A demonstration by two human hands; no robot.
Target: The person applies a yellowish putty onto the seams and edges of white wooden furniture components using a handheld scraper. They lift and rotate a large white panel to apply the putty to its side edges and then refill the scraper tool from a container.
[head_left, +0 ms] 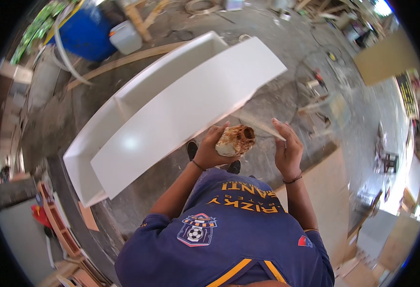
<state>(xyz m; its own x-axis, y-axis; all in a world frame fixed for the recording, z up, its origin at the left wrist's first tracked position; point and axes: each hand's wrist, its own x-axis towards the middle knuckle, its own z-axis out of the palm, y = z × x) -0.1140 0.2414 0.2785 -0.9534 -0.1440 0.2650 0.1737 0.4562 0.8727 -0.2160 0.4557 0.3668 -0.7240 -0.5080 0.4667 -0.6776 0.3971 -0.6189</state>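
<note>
My left hand (209,149) is wrapped round a pale container (233,141) crusted with brown, dried-looking residue; its dark round opening faces right. Close by on the right, my right hand (289,148) has its thumb and fingers about the tip of a thin, pale, flat strip (260,125), which points away toward the white panel. How firmly the strip is gripped is hard to see. In front of both hands, a long white panel (186,115) with a curved edge rests across a long white open box (83,165), covering part of it. A divider shows inside the box.
A blue drum (85,33) and a white jerrycan (125,38) stand at the far left, near a wooden strip (133,58). Tools and cords lie on the floor to the right, by a red-handled tool (320,79). A beige board (324,186) lies beside my right arm.
</note>
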